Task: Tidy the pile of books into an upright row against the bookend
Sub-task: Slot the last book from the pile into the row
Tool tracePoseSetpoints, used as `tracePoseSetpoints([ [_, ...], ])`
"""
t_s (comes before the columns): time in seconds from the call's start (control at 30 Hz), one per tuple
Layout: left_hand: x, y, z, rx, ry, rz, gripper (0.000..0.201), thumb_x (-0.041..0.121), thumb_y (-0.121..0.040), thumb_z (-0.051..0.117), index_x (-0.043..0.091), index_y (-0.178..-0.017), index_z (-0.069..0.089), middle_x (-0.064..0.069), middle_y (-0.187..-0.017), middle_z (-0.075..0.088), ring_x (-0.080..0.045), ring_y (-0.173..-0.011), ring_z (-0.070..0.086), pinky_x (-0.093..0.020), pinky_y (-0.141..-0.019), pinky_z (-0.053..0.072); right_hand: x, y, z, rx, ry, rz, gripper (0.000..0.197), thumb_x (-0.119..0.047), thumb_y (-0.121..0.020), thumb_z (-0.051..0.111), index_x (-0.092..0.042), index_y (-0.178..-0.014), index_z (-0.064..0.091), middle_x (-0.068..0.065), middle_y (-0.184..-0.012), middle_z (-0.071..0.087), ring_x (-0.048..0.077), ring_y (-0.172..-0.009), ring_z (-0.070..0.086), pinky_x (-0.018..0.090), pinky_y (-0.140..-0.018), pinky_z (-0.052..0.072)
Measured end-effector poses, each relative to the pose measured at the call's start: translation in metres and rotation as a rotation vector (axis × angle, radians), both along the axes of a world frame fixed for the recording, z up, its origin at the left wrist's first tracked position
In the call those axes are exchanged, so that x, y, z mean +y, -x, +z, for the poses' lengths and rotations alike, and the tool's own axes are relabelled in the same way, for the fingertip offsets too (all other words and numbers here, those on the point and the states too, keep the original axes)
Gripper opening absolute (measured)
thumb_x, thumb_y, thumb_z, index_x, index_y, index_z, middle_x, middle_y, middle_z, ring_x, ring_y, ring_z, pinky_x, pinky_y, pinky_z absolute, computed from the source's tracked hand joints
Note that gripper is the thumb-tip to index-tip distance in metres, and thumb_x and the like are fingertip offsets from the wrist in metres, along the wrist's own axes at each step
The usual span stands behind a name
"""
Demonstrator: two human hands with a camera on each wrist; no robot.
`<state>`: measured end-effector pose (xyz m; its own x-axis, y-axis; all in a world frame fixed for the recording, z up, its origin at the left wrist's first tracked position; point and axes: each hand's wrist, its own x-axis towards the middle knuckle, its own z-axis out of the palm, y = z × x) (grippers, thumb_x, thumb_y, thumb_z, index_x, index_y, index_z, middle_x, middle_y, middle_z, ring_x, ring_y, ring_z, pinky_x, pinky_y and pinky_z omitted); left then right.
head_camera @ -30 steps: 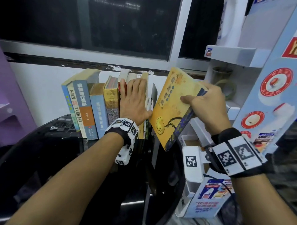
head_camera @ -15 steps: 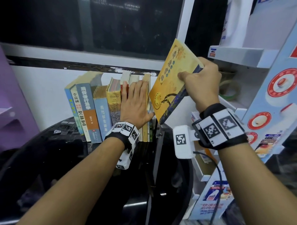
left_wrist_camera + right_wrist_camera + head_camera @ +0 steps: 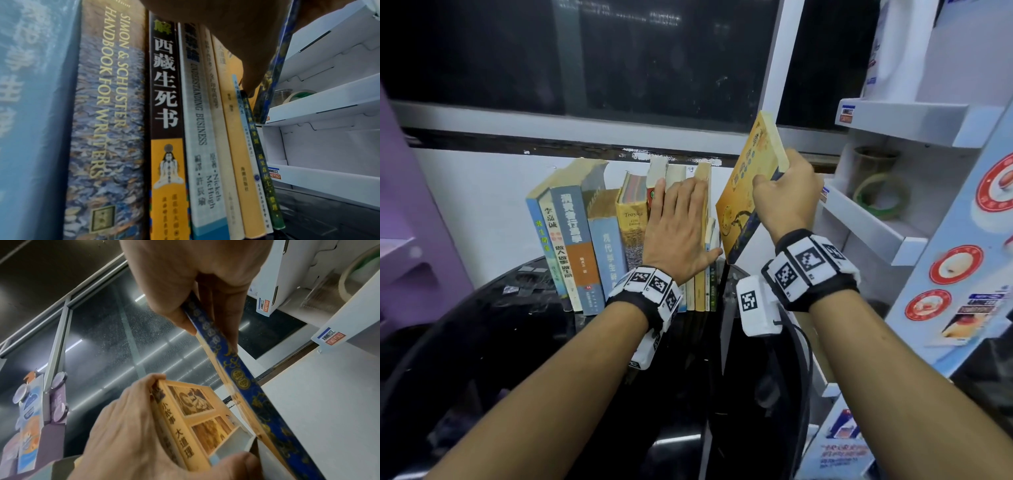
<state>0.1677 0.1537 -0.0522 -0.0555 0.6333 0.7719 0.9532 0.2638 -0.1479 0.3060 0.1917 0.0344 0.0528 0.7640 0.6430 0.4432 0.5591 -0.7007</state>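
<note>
Head view: left hand lies flat, fingers straight, pressed against the spines of the upright row of books at 12 o'clock on the black table. Right hand pinches the yellow book, tilted and apparently airborne, at 1 o'clock just beside the row's right end.

The table under the row of books is black and glossy, throwing back light streaks like polished glass. The yellow book on the right has a shiny laminated paper cover and a glossy blue patterned spine; the paper page edges further left look yellowed and rough. At far right the white shelf rack looks like matt cardboard.
</note>
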Motion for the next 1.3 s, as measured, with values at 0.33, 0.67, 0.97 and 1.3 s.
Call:
tracePoseSetpoints([
  [0.33, -0.001, 0.001, 0.002, 0.033, 0.012, -0.013, 0.111, 0.074, -0.065, 0.058, 0.001, -0.142, 0.03, -0.014, -0.14, 0.041, -0.032, -0.133, 0.034, -0.049, -0.119, 0.007, 0.002, 0.006, -0.032, -0.036, 0.121, 0.085, 0.057, -0.005, -0.086, 0.054, -0.031, -0.137, 0.045, 0.001, -0.084, 0.056, 0.002, -0.071, 0.048, 0.026, -0.073, 0.049],
  [0.67, -0.002, 0.004, 0.015, 0.063, 0.064, -0.059, 0.104, 0.071, -0.063, 0.062, 0.005, -0.139, 0.034, -0.011, -0.134, 0.042, -0.03, -0.125, 0.04, -0.047, -0.118, 0.016, 0.002, 0.003, -0.051, -0.163, 0.112, 0.158, 0.055, -0.015, -0.09, 0.057, -0.031, -0.142, 0.047, 0.008, -0.104, 0.068, -0.011, -0.064, 0.041, 0.007, -0.075, 0.031],
  [0.97, -0.002, 0.014, 0.027, 0.064, 0.131, -0.105, 0.105, 0.073, -0.062, 0.065, 0.011, -0.14, 0.033, -0.007, -0.139, 0.043, -0.027, -0.128, 0.04, -0.044, -0.111, 0.022, 0.005, 0.005, -0.053, -0.292, 0.198, 0.153, 0.059, -0.01, -0.09, 0.054, -0.033, -0.143, 0.043, 0.014, -0.116, 0.064, 0.026, -0.111, 0.049, 0.031, -0.096, 0.042],
  [1.3, 0.0, 0.022, 0.049, 0.007, 0.248, -0.103, 0.107, 0.075, -0.056, 0.069, 0.021, -0.141, 0.034, -0.002, -0.142, 0.047, -0.025, -0.128, 0.044, -0.042, -0.107, 0.028, 0.015, 0.021, -0.05, -0.291, 0.282, 0.163, 0.062, -0.011, -0.086, 0.058, -0.037, -0.141, 0.045, 0.012, -0.125, 0.06, 0.03, -0.12, 0.052, 0.037, -0.101, 0.046],
])
